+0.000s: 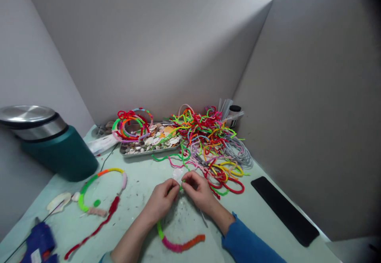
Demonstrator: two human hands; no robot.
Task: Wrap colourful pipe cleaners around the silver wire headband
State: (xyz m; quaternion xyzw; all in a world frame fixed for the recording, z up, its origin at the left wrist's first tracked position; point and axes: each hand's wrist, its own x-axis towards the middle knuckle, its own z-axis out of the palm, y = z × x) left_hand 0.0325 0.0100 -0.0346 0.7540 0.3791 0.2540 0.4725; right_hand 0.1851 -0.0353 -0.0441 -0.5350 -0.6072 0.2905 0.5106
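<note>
Both hands are close together over the middle of the table. My left hand (162, 199) pinches a small green fuzzy piece, apparently the end of a pipe cleaner (181, 187). Fingertips of my right hand (198, 189) close on the same green piece from the other side. Beneath my left forearm curves a partly wrapped hoop (175, 248) in green, magenta and orange; whether it joins the green piece is hidden. Just behind the fingers lies a pale round disc (177, 173). A thin metal tool (203, 218) shows partly under my right wrist.
Left, a second wrapped hoop (86, 187) trails a red pipe cleaner (89, 237), near a blue glue gun (40, 241) and a teal bottle (65, 152). Behind stand a shell tray (149, 152), finished hoops (131, 130) and a pipe-cleaner heap (202, 126). A black strip (284, 209) lies right.
</note>
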